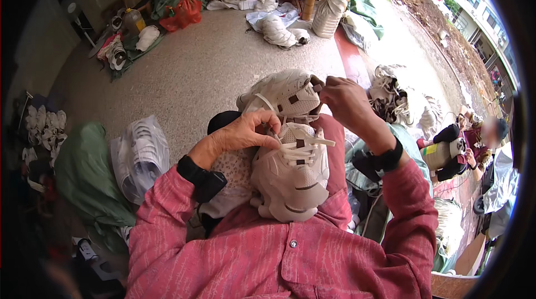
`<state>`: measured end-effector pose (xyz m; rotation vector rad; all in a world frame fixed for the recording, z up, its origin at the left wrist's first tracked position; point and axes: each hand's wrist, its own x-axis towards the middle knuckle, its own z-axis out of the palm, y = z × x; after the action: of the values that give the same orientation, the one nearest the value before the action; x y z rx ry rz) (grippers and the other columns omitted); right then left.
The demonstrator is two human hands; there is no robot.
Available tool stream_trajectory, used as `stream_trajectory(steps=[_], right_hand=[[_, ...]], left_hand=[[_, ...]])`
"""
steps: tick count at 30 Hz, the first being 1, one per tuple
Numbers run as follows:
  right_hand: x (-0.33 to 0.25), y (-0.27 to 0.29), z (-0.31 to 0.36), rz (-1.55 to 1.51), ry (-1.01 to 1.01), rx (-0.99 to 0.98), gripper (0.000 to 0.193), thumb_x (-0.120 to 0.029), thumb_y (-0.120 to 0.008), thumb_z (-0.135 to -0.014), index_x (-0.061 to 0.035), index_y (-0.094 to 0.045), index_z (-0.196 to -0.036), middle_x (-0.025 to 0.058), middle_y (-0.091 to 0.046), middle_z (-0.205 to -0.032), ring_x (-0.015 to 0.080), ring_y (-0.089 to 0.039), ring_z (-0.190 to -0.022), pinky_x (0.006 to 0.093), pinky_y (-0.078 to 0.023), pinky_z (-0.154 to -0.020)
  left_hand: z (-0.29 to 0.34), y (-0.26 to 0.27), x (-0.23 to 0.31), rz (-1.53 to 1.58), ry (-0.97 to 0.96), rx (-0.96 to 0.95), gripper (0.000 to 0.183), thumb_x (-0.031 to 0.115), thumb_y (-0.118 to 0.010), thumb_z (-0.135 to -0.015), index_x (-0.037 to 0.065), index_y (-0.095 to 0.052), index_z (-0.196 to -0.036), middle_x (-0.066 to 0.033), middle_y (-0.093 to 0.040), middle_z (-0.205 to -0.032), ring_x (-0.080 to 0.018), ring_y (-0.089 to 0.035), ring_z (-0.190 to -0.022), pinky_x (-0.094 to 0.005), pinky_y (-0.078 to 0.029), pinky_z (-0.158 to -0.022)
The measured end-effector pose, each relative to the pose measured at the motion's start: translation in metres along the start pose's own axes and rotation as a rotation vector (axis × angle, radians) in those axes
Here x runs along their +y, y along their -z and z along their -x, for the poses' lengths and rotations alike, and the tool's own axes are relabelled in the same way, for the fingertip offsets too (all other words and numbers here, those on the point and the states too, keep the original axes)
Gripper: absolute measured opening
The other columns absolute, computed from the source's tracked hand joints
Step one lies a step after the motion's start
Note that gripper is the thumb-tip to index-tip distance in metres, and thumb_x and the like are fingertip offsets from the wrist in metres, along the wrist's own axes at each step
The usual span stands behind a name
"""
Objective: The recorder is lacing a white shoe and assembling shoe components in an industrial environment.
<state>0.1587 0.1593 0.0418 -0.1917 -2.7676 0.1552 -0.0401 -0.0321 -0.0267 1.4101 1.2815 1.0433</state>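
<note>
A white shoe upper (290, 179) lies across my lap, with a white lace (298, 154) threaded over its opening and one loose end sticking out to the right. My left hand (245, 133) curves over its left side, thumb and forefinger closing on the edge by the eyelets. Just beyond, more white uppers (273, 90) are bunched together on my knees. My right hand (346, 98) is raised at the right end of that bunch, fingers pinched together; what they hold is too small to make out.
On the left stand a clear bag of uppers (142, 157) and a green sack (86, 170). Piled uppers (391, 95) lie to my right, where another person (474, 145) sits. Farther off are a stacked roll of uppers (329, 13), a red bag (181, 13) and a yellow-labelled jug (134, 20).
</note>
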Motion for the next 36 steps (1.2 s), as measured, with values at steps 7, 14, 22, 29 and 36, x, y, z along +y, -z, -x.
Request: stream_trajectory(steps=[7, 14, 22, 29, 36], right_hand=[[-0.042, -0.030, 0.007, -0.634, 0.164, -0.179, 0.011, -0.010, -0.070, -0.078, -0.0076, -0.069, -0.089, 0.0043, -0.061, -0.087, 0.0218, -0.063, -0.078, 0.0361, -0.049, -0.068], [-0.037, -0.023, -0.011, 0.046, 0.485, 0.025, 0.006, -0.012, -0.066, -0.069, -0.0105, -0.065, -0.075, 0.0019, -0.060, -0.083, 0.0222, -0.059, -0.080, 0.0366, -0.043, -0.078], [0.016, -0.014, 0.005, -0.833, -0.191, -0.171, 0.016, -0.021, -0.070, -0.086, -0.0057, -0.069, -0.088, 0.0016, -0.063, -0.078, 0.0117, -0.058, -0.070, 0.0252, -0.045, -0.061], [-0.004, -0.025, 0.009, -2.222, -0.441, -0.007, 0.010, -0.012, -0.052, -0.096, -0.0036, -0.058, -0.097, 0.0075, -0.065, -0.086, 0.0179, -0.062, -0.071, 0.0303, -0.052, -0.074], [0.115, 0.004, 0.052, -2.191, -0.797, 0.951, 0.010, -0.007, -0.049, -0.096, -0.0008, -0.055, -0.090, 0.0087, -0.062, -0.078, 0.0195, -0.061, -0.070, 0.0373, -0.053, -0.084]], left_hand=[[-0.007, -0.003, -0.005, 0.183, 0.075, -0.002, 0.029, 0.000, -0.080, -0.072, 0.010, -0.059, -0.090, 0.0048, -0.056, -0.092, -0.0075, -0.053, -0.089, -0.0234, -0.044, -0.084], [-0.006, -0.005, -0.002, 0.176, 0.042, 0.048, 0.032, 0.006, -0.083, -0.070, 0.010, -0.060, -0.092, 0.0043, -0.057, -0.094, -0.0081, -0.053, -0.086, -0.0233, -0.044, -0.081], [-0.012, -0.019, 0.039, -0.576, -0.014, 0.020, 0.023, 0.028, -0.082, -0.073, 0.009, -0.070, -0.081, -0.0004, -0.061, -0.089, -0.0154, -0.050, -0.099, -0.0306, -0.041, -0.089], [-0.017, -0.022, 0.052, 0.145, 0.330, 0.025, 0.020, 0.024, -0.076, -0.084, 0.006, -0.067, -0.078, 0.0031, -0.057, -0.088, -0.0111, -0.050, -0.083, -0.0252, -0.040, -0.081], [-0.002, -0.022, 0.049, 0.108, 0.220, 0.058, 0.030, 0.024, -0.067, -0.092, 0.004, -0.066, -0.070, 0.0012, -0.053, -0.091, -0.0095, -0.049, -0.085, -0.0236, -0.039, -0.079]])
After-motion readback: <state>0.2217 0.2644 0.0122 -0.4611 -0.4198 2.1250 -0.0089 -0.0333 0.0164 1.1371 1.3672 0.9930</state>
